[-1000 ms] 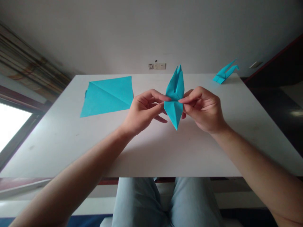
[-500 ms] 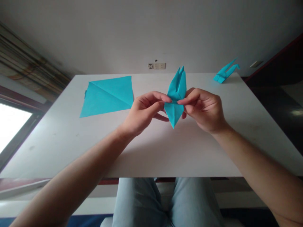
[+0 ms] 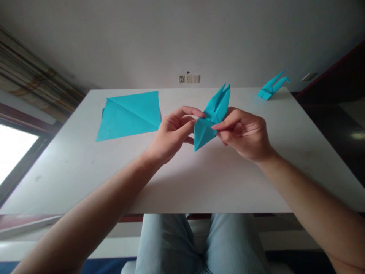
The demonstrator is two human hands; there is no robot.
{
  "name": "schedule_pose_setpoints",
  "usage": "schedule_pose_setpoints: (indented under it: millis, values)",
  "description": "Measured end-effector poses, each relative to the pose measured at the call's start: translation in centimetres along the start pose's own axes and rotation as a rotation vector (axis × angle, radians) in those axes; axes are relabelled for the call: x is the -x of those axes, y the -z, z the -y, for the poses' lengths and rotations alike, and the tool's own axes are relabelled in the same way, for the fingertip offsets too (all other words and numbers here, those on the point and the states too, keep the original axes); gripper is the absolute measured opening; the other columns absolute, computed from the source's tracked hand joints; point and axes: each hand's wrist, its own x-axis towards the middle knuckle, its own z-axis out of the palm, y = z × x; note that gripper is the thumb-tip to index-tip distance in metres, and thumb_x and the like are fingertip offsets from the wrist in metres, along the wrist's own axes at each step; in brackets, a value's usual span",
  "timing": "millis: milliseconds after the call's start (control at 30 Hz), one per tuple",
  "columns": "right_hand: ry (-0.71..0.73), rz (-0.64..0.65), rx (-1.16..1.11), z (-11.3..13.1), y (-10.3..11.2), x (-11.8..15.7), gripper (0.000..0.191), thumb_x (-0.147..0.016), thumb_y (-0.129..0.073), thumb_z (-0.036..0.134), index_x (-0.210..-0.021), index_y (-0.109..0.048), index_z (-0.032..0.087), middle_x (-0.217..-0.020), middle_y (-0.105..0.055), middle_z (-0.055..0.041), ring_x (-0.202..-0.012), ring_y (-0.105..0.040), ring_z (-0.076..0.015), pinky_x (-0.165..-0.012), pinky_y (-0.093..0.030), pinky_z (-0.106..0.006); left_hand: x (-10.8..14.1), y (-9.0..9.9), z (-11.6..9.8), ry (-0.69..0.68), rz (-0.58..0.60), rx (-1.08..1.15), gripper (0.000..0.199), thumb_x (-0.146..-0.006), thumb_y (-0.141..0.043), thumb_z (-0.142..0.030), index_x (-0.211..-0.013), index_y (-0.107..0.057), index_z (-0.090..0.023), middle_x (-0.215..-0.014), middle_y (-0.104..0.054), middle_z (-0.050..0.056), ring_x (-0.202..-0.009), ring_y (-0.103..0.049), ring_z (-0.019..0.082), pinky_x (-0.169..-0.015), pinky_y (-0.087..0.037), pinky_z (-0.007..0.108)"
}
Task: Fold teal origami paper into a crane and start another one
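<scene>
A folded blue paper piece (image 3: 213, 116) is held above the table, tilted, with two narrow points at the upper right and a broad point at the lower left. My right hand (image 3: 245, 133) pinches its right edge near the middle fold. On the other side, my left hand (image 3: 173, 133) has its fingers round the left edge, the index fingertip on the paper by the fold and the thumb beside it; the other fingers are partly hidden behind.
Blue paper with a diagonal crease (image 3: 131, 116) lies on the white table (image 3: 85, 182) at the left. A folded blue paper crane (image 3: 269, 89) stands at the back right. Wall sockets (image 3: 188, 79) are behind the table.
The folded piece has turned clockwise, its lower point swinging left and its narrow points moving right. My left fingertips have shifted slightly up and left along its edge.
</scene>
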Motion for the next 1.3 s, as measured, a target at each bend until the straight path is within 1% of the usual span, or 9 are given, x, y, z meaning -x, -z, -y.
schedule_pose_setpoints:
  millis: [200, 367, 533, 633, 733, 900, 1000, 1133, 1300]
  values:
    - [-0.010, -0.018, 0.048, 0.2, -0.1, 0.0, 0.010, -0.107, -0.096, 0.032, -0.099, -0.093, 0.036, -0.096, -0.085, -0.0018, -0.077, -0.079, -0.0211, -0.074, -0.077, -0.044, 0.0, -0.1, 0.1, -0.012, -0.013, -0.028, 0.051, -0.103, -0.101, -0.074, -0.119, -0.077, -0.031, -0.114, -0.093, 0.006, -0.098, -0.096, 0.028, -0.069, -0.079, 0.034]
    - [-0.006, -0.032, 0.049, 0.1, -0.1, -0.1, 0.009, -0.107, -0.093, 0.029, -0.099, -0.092, 0.033, -0.093, -0.083, -0.0009, -0.072, -0.075, -0.0185, -0.068, -0.073, -0.039, 0.0, -0.1, -0.2, 0.038, -0.034, 0.039, 0.040, -0.104, -0.098, -0.056, -0.129, -0.077, -0.034, -0.102, -0.089, 0.000, -0.092, -0.093, 0.024, -0.065, -0.075, 0.029]
    - [-0.013, -0.011, 0.116, 0.3, 0.3, 0.3, 0.014, -0.103, -0.099, 0.023, -0.106, -0.096, 0.036, -0.103, -0.086, -0.0039, -0.086, -0.080, -0.0257, -0.066, -0.067, -0.044, -0.2, -0.2, -0.6, 0.083, 0.011, 0.050, 0.055, -0.094, -0.109, -0.068, -0.120, -0.083, -0.026, -0.109, -0.094, 0.006, -0.097, -0.095, 0.027, -0.067, -0.076, 0.030]
    - [-0.008, 0.011, 0.152, 0.3, 0.5, 0.5, 0.009, -0.107, -0.099, 0.031, -0.108, -0.097, 0.039, -0.105, -0.087, -0.0038, -0.087, -0.081, -0.0267, -0.068, -0.069, -0.046, -0.3, -0.3, -0.5, 0.071, -0.002, -0.004, 0.063, -0.085, -0.119, -0.069, -0.110, -0.084, -0.023, -0.107, -0.095, 0.007, -0.089, -0.092, 0.023, -0.063, -0.070, 0.026]
    - [0.002, 0.007, 0.089, 0.0, 0.1, 0.5, 0.002, -0.114, -0.095, 0.039, -0.116, -0.094, 0.038, -0.109, -0.088, -0.0026, -0.084, -0.083, -0.0229, -0.064, -0.068, -0.041, -0.3, -0.3, -0.3, 0.033, -0.021, -0.041, 0.065, -0.087, -0.118, -0.075, -0.104, -0.084, -0.023, -0.102, -0.094, 0.007, -0.084, -0.090, 0.021, -0.062, -0.068, 0.026]
    - [-0.083, -0.149, -0.119, -0.6, -0.9, 0.2, 0.047, -0.100, -0.113, 0.046, -0.126, -0.075, 0.040, -0.114, -0.090, 0.0070, -0.072, -0.077, -0.0147, -0.050, -0.055, -0.029, -0.1, -0.5, -0.6, -0.015, -0.031, -0.077, 0.068, -0.087, -0.116, -0.082, -0.099, -0.084, -0.023, -0.100, -0.093, 0.006, -0.083, -0.089, 0.021, -0.063, -0.071, 0.027]
    - [-0.205, -0.074, -0.058, -0.4, -1.0, 0.0, 0.046, -0.095, -0.116, 0.060, -0.112, -0.082, 0.034, -0.100, -0.087, 0.0030, -0.069, -0.072, -0.0157, -0.052, -0.055, -0.032, 0.1, -0.7, -0.7, -0.039, -0.027, -0.089, 0.066, -0.087, -0.116, -0.080, -0.100, -0.085, -0.023, -0.100, -0.093, 0.006, -0.084, -0.089, 0.021, -0.066, -0.073, 0.029]
    - [-0.240, -0.036, 0.031, -0.2, -0.6, 0.0, 0.049, -0.096, -0.111, 0.075, -0.099, -0.087, 0.032, -0.088, -0.082, -0.0011, -0.071, -0.068, -0.0200, -0.059, -0.059, -0.040, 0.2, -0.8, -0.5, -0.057, -0.034, -0.095, 0.062, -0.089, -0.117, -0.077, -0.100, -0.086, -0.024, -0.099, -0.094, 0.006, -0.084, -0.089, 0.021, -0.068, -0.074, 0.029]
    - [-0.254, -0.035, 0.076, -0.6, -0.1, 0.0, 0.047, -0.096, -0.113, 0.072, -0.095, -0.085, 0.034, -0.088, -0.082, -0.0019, -0.074, -0.069, -0.0231, -0.066, -0.062, -0.045, 0.2, -0.8, -0.4, -0.065, -0.081, -0.129, 0.063, -0.089, -0.116, -0.078, -0.098, -0.085, -0.024, -0.095, -0.093, 0.006, -0.084, -0.089, 0.022, -0.068, -0.074, 0.029]
